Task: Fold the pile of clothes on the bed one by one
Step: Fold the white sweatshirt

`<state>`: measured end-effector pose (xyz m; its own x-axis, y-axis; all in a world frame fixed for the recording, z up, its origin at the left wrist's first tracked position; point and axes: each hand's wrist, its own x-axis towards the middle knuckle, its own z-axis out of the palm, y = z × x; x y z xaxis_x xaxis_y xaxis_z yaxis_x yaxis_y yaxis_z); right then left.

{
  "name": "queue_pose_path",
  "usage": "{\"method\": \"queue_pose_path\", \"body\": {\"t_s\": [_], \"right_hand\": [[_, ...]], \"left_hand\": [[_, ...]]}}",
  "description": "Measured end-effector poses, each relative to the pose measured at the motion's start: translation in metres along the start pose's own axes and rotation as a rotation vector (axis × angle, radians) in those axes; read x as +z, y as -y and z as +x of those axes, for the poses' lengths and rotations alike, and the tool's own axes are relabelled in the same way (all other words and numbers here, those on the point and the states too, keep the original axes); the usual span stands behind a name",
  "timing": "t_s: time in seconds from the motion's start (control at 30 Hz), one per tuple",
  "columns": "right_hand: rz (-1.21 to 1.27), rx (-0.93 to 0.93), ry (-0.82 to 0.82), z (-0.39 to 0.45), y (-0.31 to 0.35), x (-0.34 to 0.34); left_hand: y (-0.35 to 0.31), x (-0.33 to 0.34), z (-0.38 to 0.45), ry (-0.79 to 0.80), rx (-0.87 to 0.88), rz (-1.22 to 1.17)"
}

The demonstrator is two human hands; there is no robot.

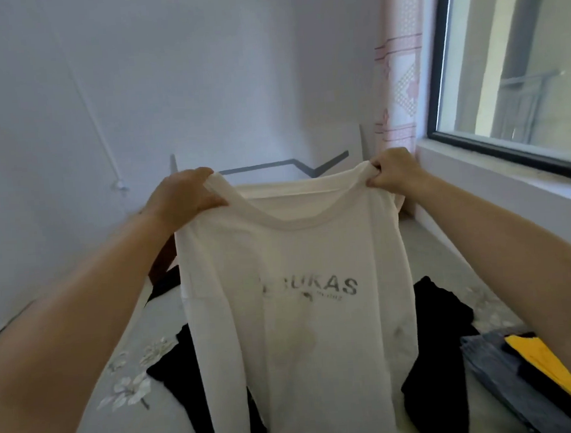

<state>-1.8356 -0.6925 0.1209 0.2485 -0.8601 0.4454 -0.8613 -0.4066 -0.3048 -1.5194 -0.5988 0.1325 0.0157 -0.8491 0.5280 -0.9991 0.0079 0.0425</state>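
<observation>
A cream white T-shirt (299, 333) with grey lettering on its chest hangs upright in front of me, held up over the bed. My left hand (183, 193) grips its left shoulder and my right hand (392, 171) pinches its right shoulder, both beside the collar. Behind and below the shirt, black clothes (437, 334) lie spread on the bed (136, 379), partly hidden by the hanging shirt.
A dark grey folded garment with a yellow piece (538, 367) on it lies at the lower right of the bed. A wall runs along the left, and a window (510, 65) with a pink curtain (399, 73) stands at the right. The headboard (273, 164) is behind the shirt.
</observation>
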Motion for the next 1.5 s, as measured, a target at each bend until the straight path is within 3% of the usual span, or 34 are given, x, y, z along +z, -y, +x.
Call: {"method": "queue_pose_path", "body": {"t_s": [0.1,0.2,0.3,0.4,0.5,0.63,0.87,1.1,1.23,1.4,1.5], "right_hand": [[-0.156,-0.008,-0.16,0.01,0.008,-0.016],[-0.27,-0.005,-0.363,0.015,0.014,-0.034],[-0.269,0.014,-0.572,0.018,0.019,-0.058],[-0.259,0.071,-0.803,0.011,0.025,-0.079],[-0.185,0.118,-0.963,-0.006,0.039,-0.089],[-0.073,0.091,-1.114,-0.039,0.048,-0.101],[0.01,0.021,-1.092,-0.093,0.045,-0.105],[0.26,-0.028,-1.14,-0.132,0.066,-0.124],[0.216,-0.13,-1.158,-0.144,0.085,-0.127],[0.185,-0.125,-1.015,-0.148,0.093,-0.104],[0.108,-0.159,-0.793,-0.141,0.086,-0.08]], "left_hand": [[0.005,0.003,0.011,-0.044,0.104,0.141],[0.005,0.003,0.025,-0.179,0.076,0.195],[-0.01,-0.003,0.04,-0.382,0.019,0.069],[-0.038,-0.018,0.05,-0.621,-0.189,-0.158],[-0.066,-0.04,0.05,-0.707,-0.375,-0.339],[-0.079,-0.066,0.037,-0.824,-0.347,-0.323],[-0.077,-0.084,-0.024,-0.927,-0.233,-0.131],[-0.093,-0.13,-0.084,-1.127,-0.13,0.072],[-0.088,-0.15,-0.108,-1.147,-0.138,0.296],[-0.065,-0.149,-0.121,-1.034,-0.051,0.431],[-0.046,-0.129,-0.123,-0.79,-0.004,0.283]]}}
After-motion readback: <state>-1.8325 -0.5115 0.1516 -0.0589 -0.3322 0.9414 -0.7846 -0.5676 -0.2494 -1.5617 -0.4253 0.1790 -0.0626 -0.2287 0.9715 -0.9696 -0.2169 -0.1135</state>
